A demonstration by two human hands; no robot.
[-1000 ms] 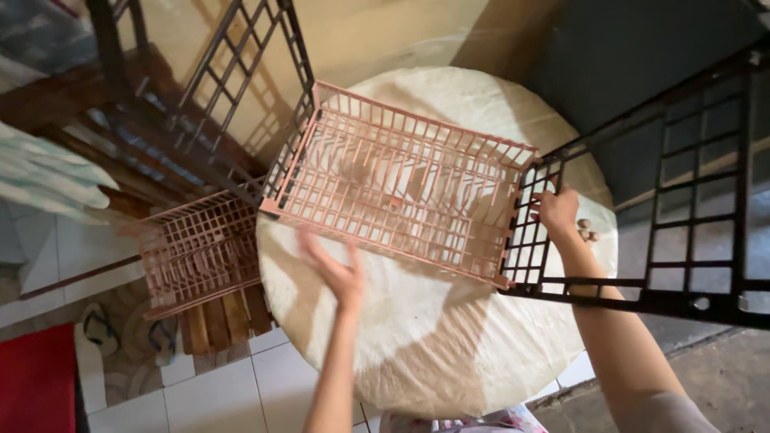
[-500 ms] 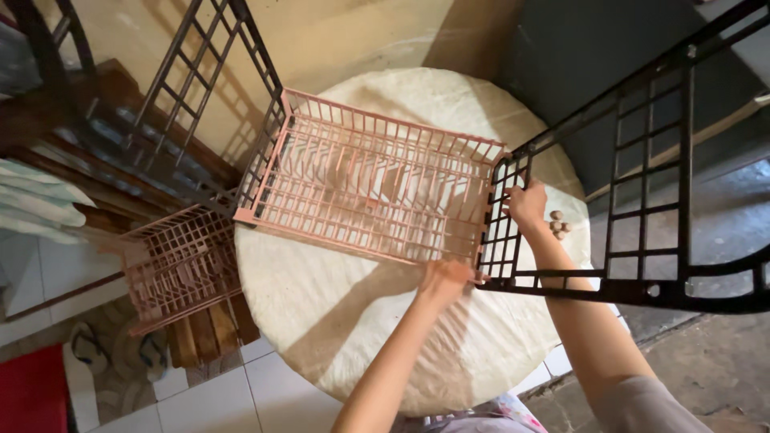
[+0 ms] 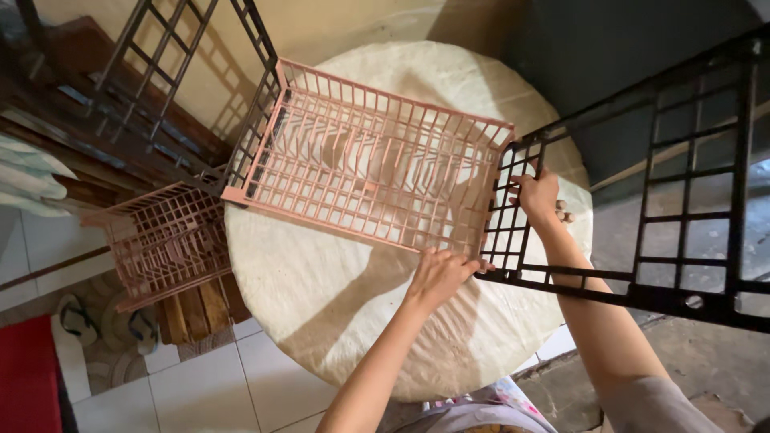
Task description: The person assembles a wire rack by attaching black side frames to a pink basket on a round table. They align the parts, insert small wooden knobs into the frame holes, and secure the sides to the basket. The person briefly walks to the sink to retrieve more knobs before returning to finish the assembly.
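Observation:
A pink plastic basket (image 3: pixel 369 172) lies on a round pale table (image 3: pixel 321 297), between two black metal grid frames. My left hand (image 3: pixel 443 273) grips the basket's near right corner, where it meets the right black frame (image 3: pixel 666 232). Up by the frame's left grid section, my right hand (image 3: pixel 536 195) has its fingers curled around a bar. The left black frame (image 3: pixel 188 88) rises at the basket's far left corner.
A second pink basket (image 3: pixel 164 240) hangs lower at the left, over wooden slats (image 3: pixel 196 309). Sandals (image 3: pixel 104 325) lie on a mat on the white tiled floor. A red object (image 3: pixel 28 377) is at the bottom left. A dark panel (image 3: pixel 593 80) stands behind the table.
My left hand has swept from the table's left side across to the basket's near right corner and taken hold there. My right hand has stayed on the black frame.

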